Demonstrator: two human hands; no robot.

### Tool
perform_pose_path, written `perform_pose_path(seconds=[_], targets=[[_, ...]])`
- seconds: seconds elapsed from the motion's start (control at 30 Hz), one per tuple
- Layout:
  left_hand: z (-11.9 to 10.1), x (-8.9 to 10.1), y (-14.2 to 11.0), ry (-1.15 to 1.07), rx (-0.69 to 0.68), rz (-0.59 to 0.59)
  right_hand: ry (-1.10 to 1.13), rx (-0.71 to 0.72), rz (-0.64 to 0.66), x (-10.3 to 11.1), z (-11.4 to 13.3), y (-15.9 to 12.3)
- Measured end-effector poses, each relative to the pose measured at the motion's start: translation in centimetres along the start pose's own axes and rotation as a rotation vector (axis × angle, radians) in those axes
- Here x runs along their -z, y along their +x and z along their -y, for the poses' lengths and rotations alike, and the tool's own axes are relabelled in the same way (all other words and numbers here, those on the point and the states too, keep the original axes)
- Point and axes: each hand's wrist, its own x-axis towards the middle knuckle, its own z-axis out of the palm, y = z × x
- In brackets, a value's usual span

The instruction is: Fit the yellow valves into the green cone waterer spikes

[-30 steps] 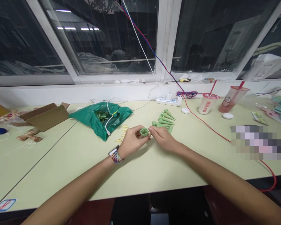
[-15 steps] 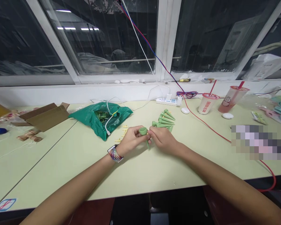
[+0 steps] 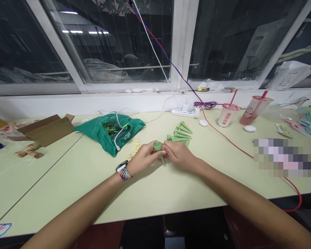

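— So, what have I got on my remote feed?

— Hands at work, mid-desk. My view shows the left hand (image 3: pixel 145 158) and right hand (image 3: pixel 180 156) closed together on a green plastic spike (image 3: pixel 158 148), its cup-shaped head uppermost and its point tilted down toward the tabletop.

— How tight is the grip?

— Narrow on both sides, holding the spike. The left fingers (image 3: pixel 151 148) wrap the head from 9 o'clock, while the right fingertips (image 3: pixel 166 150) press in from 3 o'clock. I cannot tell whether the point touches the pale green table (image 3: pixel 54 180).

— And around the hands?

— Just beyond them at 1 o'clock, a fan of matching spikes (image 3: pixel 180 134) lies on the table. Small yellow pieces (image 3: pixel 135 148) sit near 10 o'clock, beside a green plastic bag (image 3: pixel 107 133) holding more green parts. Farther out at 2 o'clock stand two drink cups with red straws (image 3: pixel 227 116), and a white power strip (image 3: pixel 184 113) sits against the wall at 12 o'clock. A red cable (image 3: pixel 229 142) crosses the table to the right. A watch (image 3: pixel 121 166) and a beaded bracelet (image 3: pixel 125 175) circle the left wrist.
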Motion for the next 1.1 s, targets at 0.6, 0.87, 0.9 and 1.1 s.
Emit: perform_pose_path(seconds=[0.6,0.87,0.9,1.1], targets=[[-0.2,-0.2,1.5,-0.295,-0.037,-0.398,-0.220,0.153,-0.323,-1.4,-0.8,0.0],[0.3,0.2,1.4,-0.428,0.016,-0.378,-0.345,0.227,-0.341,-1.9,-1.3,0.1],[0.4,0.3,1.4,-0.428,0.018,-0.386,-0.356,0.240,-0.344,-2.1,-1.3,0.2],[0.3,0.5,1.5,-0.417,0.002,-0.420,-0.484,0.353,-0.380,-2.6,-1.0,0.3]])
